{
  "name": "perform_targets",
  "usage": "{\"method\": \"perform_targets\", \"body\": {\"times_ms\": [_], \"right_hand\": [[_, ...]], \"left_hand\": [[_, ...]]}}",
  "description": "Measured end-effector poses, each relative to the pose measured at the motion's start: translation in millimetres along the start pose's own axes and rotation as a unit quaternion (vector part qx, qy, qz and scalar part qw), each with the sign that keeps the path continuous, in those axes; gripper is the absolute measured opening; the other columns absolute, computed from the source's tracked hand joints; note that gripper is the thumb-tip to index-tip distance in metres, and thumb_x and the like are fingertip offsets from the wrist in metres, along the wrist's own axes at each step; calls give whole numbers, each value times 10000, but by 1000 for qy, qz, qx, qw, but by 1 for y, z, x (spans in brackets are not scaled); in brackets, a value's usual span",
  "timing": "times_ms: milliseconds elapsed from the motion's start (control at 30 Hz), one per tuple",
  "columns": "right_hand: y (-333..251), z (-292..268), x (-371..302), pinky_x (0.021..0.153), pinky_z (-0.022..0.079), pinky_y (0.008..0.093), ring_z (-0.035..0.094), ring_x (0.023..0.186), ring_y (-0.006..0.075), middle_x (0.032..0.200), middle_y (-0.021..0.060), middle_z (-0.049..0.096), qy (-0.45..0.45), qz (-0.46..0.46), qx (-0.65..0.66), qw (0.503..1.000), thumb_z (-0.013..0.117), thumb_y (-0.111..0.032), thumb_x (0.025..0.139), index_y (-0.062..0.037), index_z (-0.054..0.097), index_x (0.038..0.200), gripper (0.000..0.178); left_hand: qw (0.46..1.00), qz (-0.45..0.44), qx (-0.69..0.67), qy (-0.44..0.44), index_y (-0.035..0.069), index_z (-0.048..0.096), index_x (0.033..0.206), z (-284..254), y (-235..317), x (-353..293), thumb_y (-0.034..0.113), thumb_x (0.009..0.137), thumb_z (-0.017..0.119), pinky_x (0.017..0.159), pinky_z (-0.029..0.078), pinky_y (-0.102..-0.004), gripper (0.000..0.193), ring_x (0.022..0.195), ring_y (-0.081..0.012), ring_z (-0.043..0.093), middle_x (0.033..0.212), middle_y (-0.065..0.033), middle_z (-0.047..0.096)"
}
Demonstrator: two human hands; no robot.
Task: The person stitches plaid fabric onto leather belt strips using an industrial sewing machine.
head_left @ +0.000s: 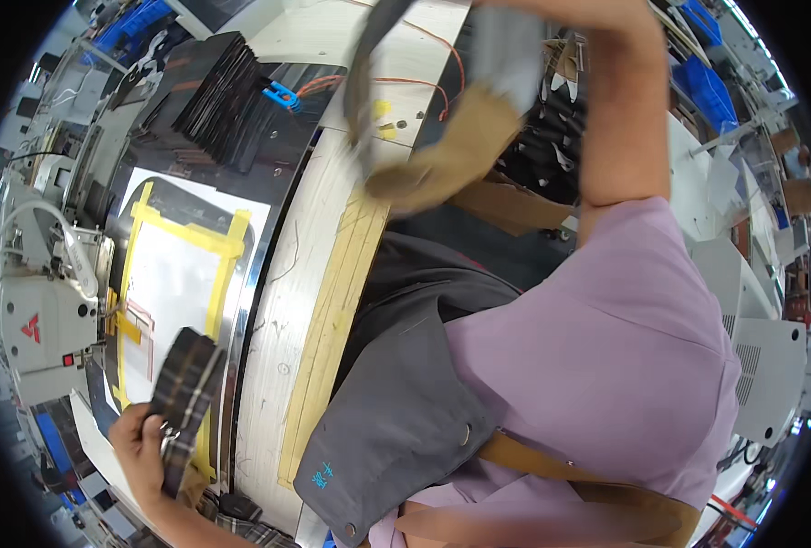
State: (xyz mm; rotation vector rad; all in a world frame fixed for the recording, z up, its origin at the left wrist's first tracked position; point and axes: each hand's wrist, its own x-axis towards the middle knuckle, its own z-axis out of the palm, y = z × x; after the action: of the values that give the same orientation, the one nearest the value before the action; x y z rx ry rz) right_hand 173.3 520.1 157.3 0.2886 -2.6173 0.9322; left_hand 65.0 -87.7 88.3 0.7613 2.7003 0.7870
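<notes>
Fingers of the left hand (141,446) close round a flat, narrow strip of dark plaid cloth (189,374), striped tan and white, at near left, over a white sheet (175,265) framed in yellow tape (234,240). The right hand lies out of view, its grip impossible to tell. Far left, thin dark fabric pieces (214,96) form a layered stack

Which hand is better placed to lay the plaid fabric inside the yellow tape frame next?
The left hand, probably: it grips the plaid fabric near the yellow tape frame, while the right arm extends toward the picture's upper edge, farther off.
</notes>
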Motion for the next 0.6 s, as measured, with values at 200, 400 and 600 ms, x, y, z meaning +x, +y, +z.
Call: {"method": "perform_targets", "body": {"times_ms": [200, 400, 600], "right_hand": [[106, -78, -56, 804, 504, 314, 649, 893, 203, 1026, 174, 690, 303, 208, -304, 879, 769, -262, 782, -30, 733, 1074, 374], [358, -3, -174, 986, 474, 468, 570, 1165, 411, 1240, 240, 607, 284, 303, -478, 774, 705, -577, 783, -67, 695, 1150, 629], [357, 123, -155, 1030, 272, 781, 213, 1455, 509, 1507, 176, 436, 111, 514, -415, 742, 629, -629, 856, -284, 564, 1407, 654]], "left_hand": [[999, -35, -17, -24, -10, 569, 856, 49, -16, 41, 125, 948, 664, 648, 353, -214, 189, 715, -54, 409, 731, 37, 501], [981, -106, -159, 36, 55, 529, 900, 73, -7, 54, 192, 1036, 570, 640, 272, -219, 197, 717, -60, 311, 758, 62, 373], [987, -121, -63, 90, 20, 524, 933, 56, -14, 13, 174, 1028, 550, 696, 331, -234, 182, 760, -90, 375, 777, 23, 421]]}}
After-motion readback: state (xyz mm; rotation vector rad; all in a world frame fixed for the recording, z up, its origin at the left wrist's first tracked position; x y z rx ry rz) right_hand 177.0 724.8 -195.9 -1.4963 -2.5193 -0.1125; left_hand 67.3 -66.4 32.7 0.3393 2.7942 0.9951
